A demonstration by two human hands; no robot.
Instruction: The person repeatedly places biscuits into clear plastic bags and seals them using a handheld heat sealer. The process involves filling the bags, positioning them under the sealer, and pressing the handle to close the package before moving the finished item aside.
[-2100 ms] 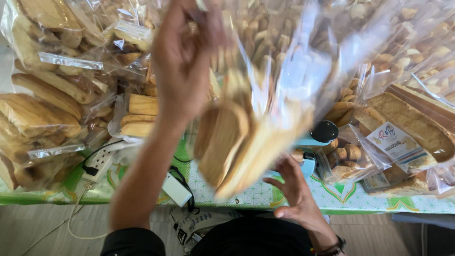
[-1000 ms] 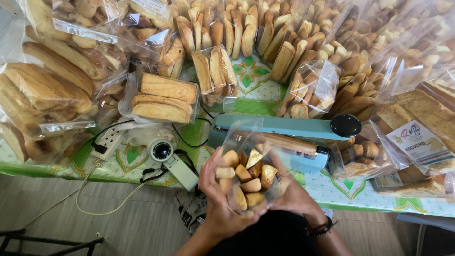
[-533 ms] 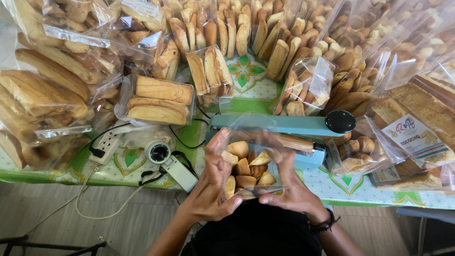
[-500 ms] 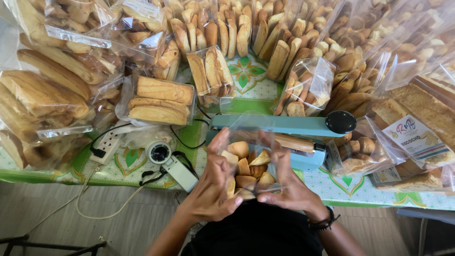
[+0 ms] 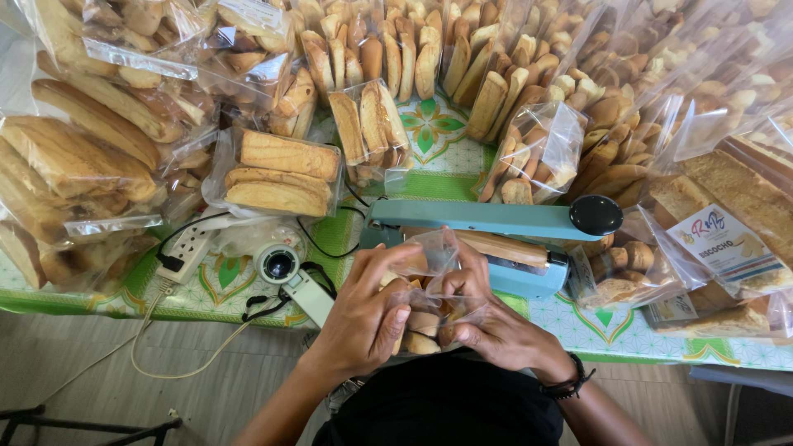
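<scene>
Both hands (image 5: 429, 310) now cover 1 bag (image 5: 429, 264) near 1 sealer (image 5: 496, 239).

Bag (image 5: 429, 256): clear film, golden-brown biscuit pieces showing through, centre of frame.
Sealer (image 5: 487, 221): pale teal arm, black round knob at its right end.
Tablecloth (image 5: 434, 132): white with green leaf-and-star motifs, green border.
Power strip (image 5: 186, 254): white, black plug, lower left.
Rusks (image 5: 281, 177): tan and gold, in clear bags, left of centre.
Wristband (image 5: 566, 386): black, lower right.
</scene>
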